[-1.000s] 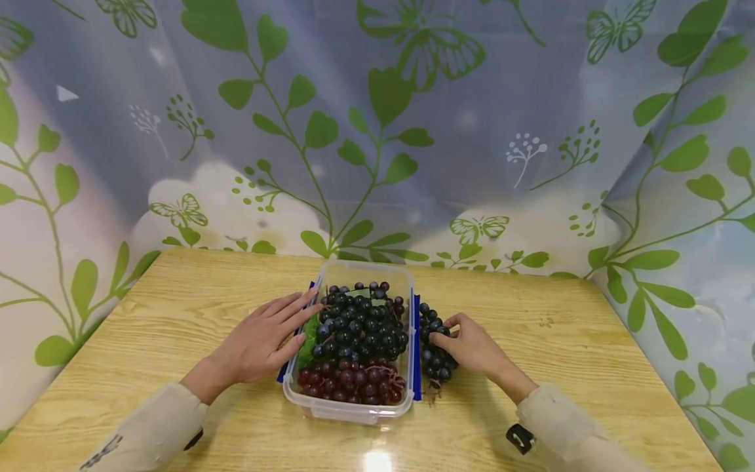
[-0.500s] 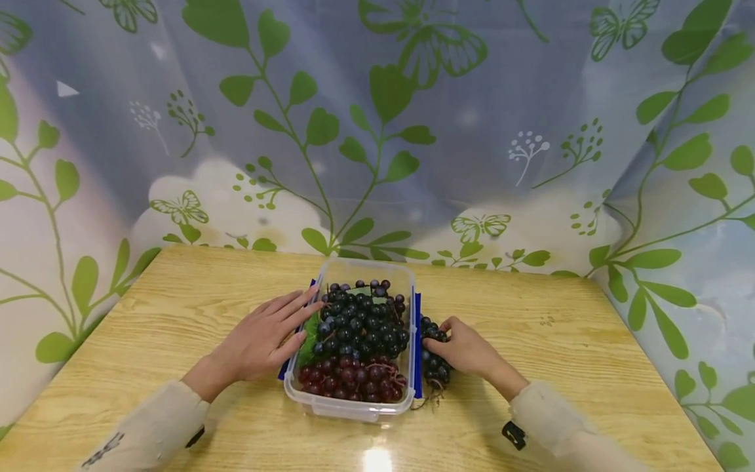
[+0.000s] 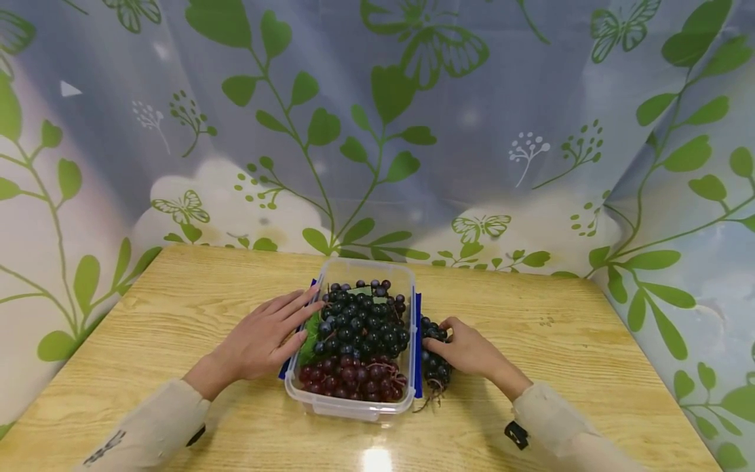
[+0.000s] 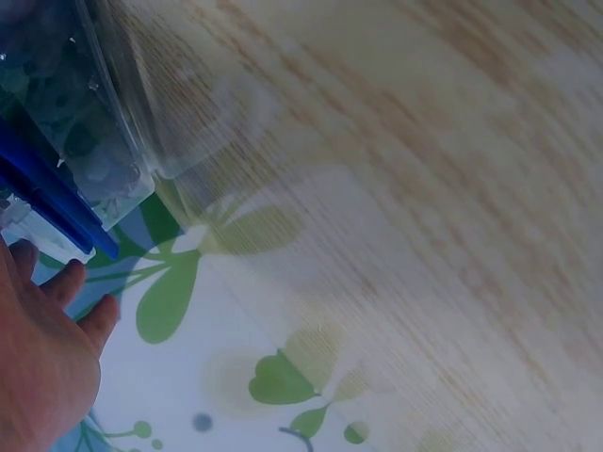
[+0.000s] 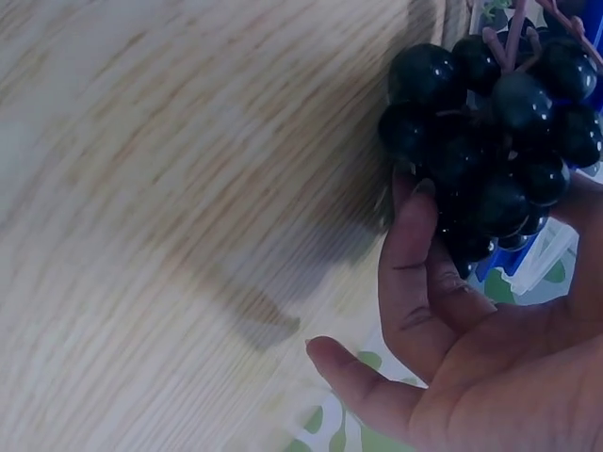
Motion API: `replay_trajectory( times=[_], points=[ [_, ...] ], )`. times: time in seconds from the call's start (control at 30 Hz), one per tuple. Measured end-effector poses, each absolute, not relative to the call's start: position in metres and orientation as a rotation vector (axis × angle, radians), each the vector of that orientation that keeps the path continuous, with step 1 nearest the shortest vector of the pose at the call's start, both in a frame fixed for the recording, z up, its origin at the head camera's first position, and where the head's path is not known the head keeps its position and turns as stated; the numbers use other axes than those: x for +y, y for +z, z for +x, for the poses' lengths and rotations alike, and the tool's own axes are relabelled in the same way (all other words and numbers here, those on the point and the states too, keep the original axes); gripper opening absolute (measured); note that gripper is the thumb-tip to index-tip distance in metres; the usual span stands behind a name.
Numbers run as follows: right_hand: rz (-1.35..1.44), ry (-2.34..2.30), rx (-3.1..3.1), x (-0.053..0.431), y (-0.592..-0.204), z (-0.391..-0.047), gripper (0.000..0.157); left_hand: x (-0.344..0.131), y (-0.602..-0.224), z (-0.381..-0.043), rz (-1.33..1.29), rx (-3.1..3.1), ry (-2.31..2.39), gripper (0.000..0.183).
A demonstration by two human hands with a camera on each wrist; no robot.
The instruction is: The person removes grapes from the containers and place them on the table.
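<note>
A clear plastic container (image 3: 348, 408) with blue side clips stands at the middle of the table. Inside it lie black grapes (image 3: 360, 324), dark red grapes (image 3: 350, 380) and a green leaf (image 3: 309, 341). My left hand (image 3: 259, 337) rests on the container's left rim, fingers straight and spread. Just outside the right wall, my right hand (image 3: 472, 347) grips a bunch of black grapes (image 3: 435, 370) between thumb and fingers. In the right wrist view, curled fingers hold that bunch of black grapes (image 5: 499, 151) from below, while the little finger sticks out.
The light wooden table (image 3: 560, 380) stretches to both sides of the container. A curtain (image 3: 472, 131) printed with green leaves and butterflies hangs behind the table's far edge and at its sides. A blue clip (image 3: 418, 347) hangs down along the container's right side.
My right hand, with the bunch of black grapes, has shifted slightly left and closer to the container's right side. My left hand has stayed on the rim.
</note>
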State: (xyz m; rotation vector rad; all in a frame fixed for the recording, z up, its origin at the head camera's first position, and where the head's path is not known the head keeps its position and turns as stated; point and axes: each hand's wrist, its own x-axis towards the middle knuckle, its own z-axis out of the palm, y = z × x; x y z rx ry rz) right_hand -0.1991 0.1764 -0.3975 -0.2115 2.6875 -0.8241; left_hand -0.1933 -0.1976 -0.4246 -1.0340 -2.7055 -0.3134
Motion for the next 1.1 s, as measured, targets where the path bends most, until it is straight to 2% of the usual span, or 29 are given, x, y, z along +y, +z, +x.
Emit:
replay_trajectory(
  times=[0.63,1.1],
  points=[
    [-0.265,-0.688,2.829,0.188,-0.386,-0.199,0.061,-0.198,-0.425,-0.194,-1.020,-2.724,-0.285,0.052],
    [-0.639,-0.650,3.050,0.169,-0.367,-0.202,0.056,-0.197,-0.425,-0.193,-1.039,-2.688,-0.283,0.052]
  ],
)
